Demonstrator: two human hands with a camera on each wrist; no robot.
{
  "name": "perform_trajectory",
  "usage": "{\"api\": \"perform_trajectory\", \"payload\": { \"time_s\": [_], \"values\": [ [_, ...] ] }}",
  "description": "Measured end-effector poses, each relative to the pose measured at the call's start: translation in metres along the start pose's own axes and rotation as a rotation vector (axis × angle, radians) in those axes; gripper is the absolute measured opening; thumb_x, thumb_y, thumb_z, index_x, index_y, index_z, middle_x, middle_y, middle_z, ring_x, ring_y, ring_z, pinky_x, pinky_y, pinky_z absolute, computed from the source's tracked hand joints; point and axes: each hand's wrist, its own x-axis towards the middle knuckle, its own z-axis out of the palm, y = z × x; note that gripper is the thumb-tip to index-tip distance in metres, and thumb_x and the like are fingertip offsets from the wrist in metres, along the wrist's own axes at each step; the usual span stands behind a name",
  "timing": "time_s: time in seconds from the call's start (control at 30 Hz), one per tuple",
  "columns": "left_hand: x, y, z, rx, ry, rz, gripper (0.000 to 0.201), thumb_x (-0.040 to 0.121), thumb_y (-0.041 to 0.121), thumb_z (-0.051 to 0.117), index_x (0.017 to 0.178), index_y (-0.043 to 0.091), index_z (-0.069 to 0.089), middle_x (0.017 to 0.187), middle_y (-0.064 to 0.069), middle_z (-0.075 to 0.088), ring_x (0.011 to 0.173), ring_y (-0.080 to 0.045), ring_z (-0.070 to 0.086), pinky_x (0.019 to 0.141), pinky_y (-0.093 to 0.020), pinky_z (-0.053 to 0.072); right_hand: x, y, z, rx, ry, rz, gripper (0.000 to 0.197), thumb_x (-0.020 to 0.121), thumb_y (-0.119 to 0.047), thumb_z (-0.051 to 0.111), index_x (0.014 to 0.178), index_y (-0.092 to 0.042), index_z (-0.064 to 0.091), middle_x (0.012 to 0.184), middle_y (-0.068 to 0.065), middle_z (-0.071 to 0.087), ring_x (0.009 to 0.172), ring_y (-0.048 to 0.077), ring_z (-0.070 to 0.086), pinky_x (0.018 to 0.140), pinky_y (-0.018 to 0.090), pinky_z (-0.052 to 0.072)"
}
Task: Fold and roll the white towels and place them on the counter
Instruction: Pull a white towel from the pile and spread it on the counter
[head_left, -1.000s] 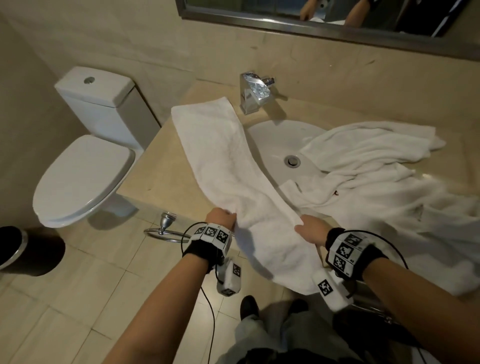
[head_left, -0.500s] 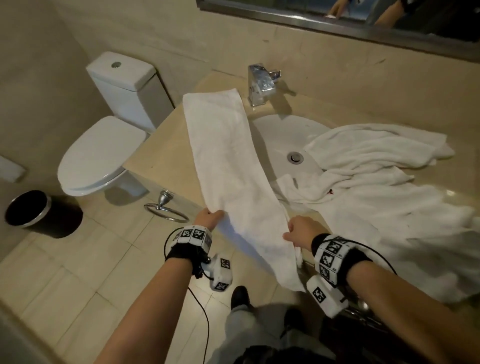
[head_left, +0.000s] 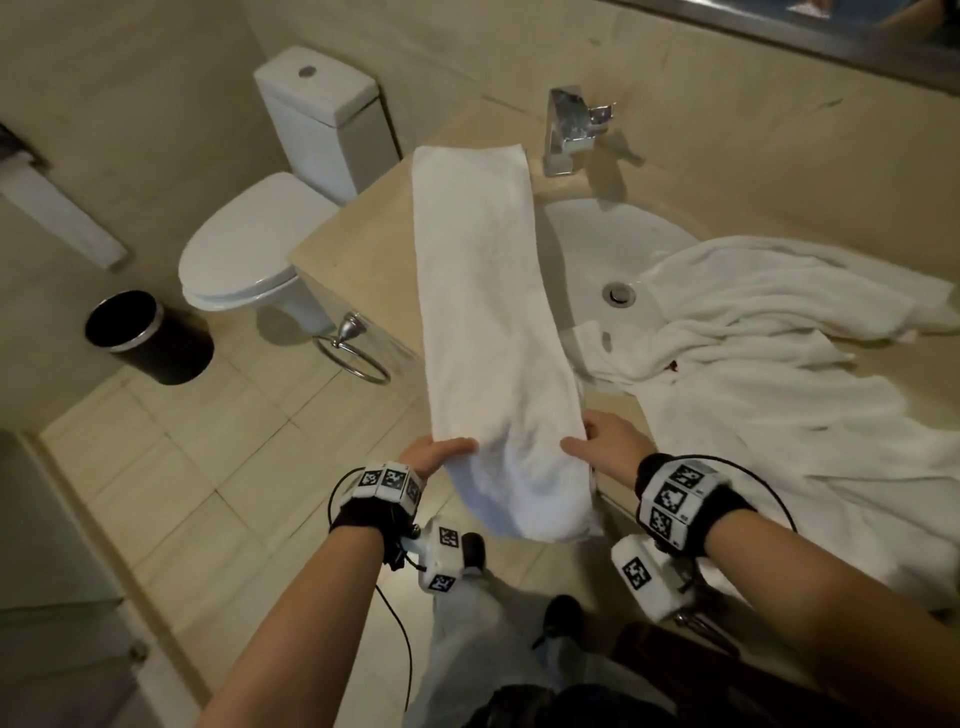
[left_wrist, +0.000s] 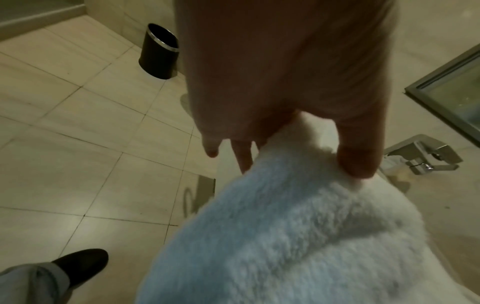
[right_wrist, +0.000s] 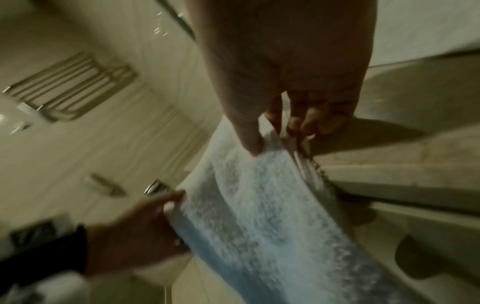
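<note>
Both arms stretched out in front, bare forearms, tracker bands on the wrists. Left hand (head_left: 435, 457) pinches the towel (head_left: 483, 291) edge, thumb on top. Right hand (head_left: 605, 448) pinches the opposite edge, thumb on top too.

A long white towel (head_left: 483, 291), folded into a narrow strip, stretches from the counter's (head_left: 363, 244) back left area, its far end lying flat near the back edge, out past the front edge, where its near end hangs curled in the air (the nap looks fluffy up close). A heap of rumpled white towels (head_left: 769, 374) sprawls over the counter's right part, spilling over the front edge.
</note>
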Motion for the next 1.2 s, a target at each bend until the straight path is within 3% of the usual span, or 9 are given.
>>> {"api": "perform_trajectory", "payload": {
  "time_s": [0.1,0.27,0.37,0.43,0.57,0.67,0.77,1.0,1.2],
  "values": [
    [-0.016,-0.001,0.005,-0.141,0.004,0.063,0.052,0.073,0.012,0.075,0.118,-0.006,0.057,0.115,-0.019,0.063,0.1,-0.03,0.062,0.09,-0.036,0.05,-0.005,0.003,0.003,-0.175,0.083,-0.069,0.017,0.083,-0.029,0.056,0.085,-0.013,0.053,0.105,0.014,0.054,0.091,0.032,0.057,0.081,0.034,0.048],
    [-0.028,0.004,0.007,-0.012,-0.153,0.076,0.028,0.083,-0.01,0.059,0.107,0.003,0.058,0.086,-0.003,0.069,0.076,-0.016,0.067,0.075,-0.03,0.055,-0.002,0.009,-0.002,0.06,0.03,0.023,0.033,0.088,-0.028,0.046,0.117,-0.013,0.051,0.12,0.012,0.059,0.107,0.031,0.056,0.095,0.04,0.046],
    [-0.031,0.009,0.008,0.15,-0.083,0.022,0.02,0.084,0.007,0.065,0.103,0.003,0.061,0.093,-0.013,0.067,0.075,-0.018,0.061,0.076,-0.031,0.052,0.004,0.02,-0.01,0.08,0.052,0.089,0.036,0.089,-0.026,0.042,0.119,-0.007,0.047,0.125,0.018,0.053,0.113,0.034,0.052,0.099,0.042,0.042],
    [-0.031,0.013,0.011,0.326,-0.014,-0.003,0.015,0.086,0.023,0.065,0.089,0.009,0.061,0.083,-0.007,0.065,0.069,-0.015,0.056,0.066,-0.025,0.047,0.008,0.026,-0.017,0.039,0.073,0.147,0.04,0.088,-0.025,0.04,0.123,-0.006,0.043,0.129,0.018,0.05,0.115,0.035,0.051,0.1,0.042,0.041],
    [-0.032,0.029,0.022,0.568,0.042,-0.011,0.015,0.09,0.018,0.055,0.08,0.008,0.053,0.065,-0.004,0.047,0.055,-0.013,0.045,0.047,-0.021,0.032,0.007,0.02,-0.033,-0.072,0.111,0.205,0.054,0.09,-0.021,0.041,0.139,-0.005,0.026,0.141,0.018,0.04,0.127,0.034,0.043,0.107,0.044,0.036],
    [-0.029,0.047,0.026,0.6,0.145,0.027,0.01,0.09,0.013,0.055,0.095,0.006,0.051,0.082,-0.01,0.054,0.082,-0.023,0.056,0.066,-0.03,0.044,0.008,0.01,-0.036,-0.165,0.089,0.15,0.06,0.089,-0.017,0.047,0.141,-0.004,0.019,0.138,0.02,0.042,0.125,0.033,0.046,0.104,0.042,0.039],
    [-0.017,0.068,0.025,0.654,0.222,0.102,0.052,0.089,0.015,0.055,0.135,-0.001,0.038,0.135,-0.019,0.044,0.122,-0.031,0.047,0.098,-0.036,0.042,0.017,-0.007,-0.035,-0.199,0.142,0.069,0.043,0.085,-0.009,0.049,0.125,-0.004,0.034,0.129,0.02,0.044,0.119,0.036,0.048,0.099,0.04,0.042],
    [0.045,0.154,-0.001,0.845,0.247,0.307,0.055,0.089,0.015,0.052,0.141,0.007,0.035,0.149,-0.013,0.027,0.137,-0.028,0.03,0.111,-0.034,0.025,0.083,-0.088,-0.051,-0.191,0.133,-0.051,0.042,0.09,-0.014,0.048,0.131,-0.006,0.039,0.138,0.017,0.036,0.127,0.034,0.038,0.103,0.038,0.038],
    [0.115,0.232,-0.041,0.884,0.246,0.349,0.056,0.092,0.016,0.048,0.145,0.011,0.03,0.156,-0.01,0.017,0.143,-0.024,0.019,0.114,-0.032,0.016,0.169,-0.152,-0.098,-0.158,0.15,0.01,0.047,0.093,-0.018,0.045,0.138,-0.007,0.035,0.144,0.017,0.033,0.133,0.034,0.031,0.106,0.038,0.031]
  ]
}}
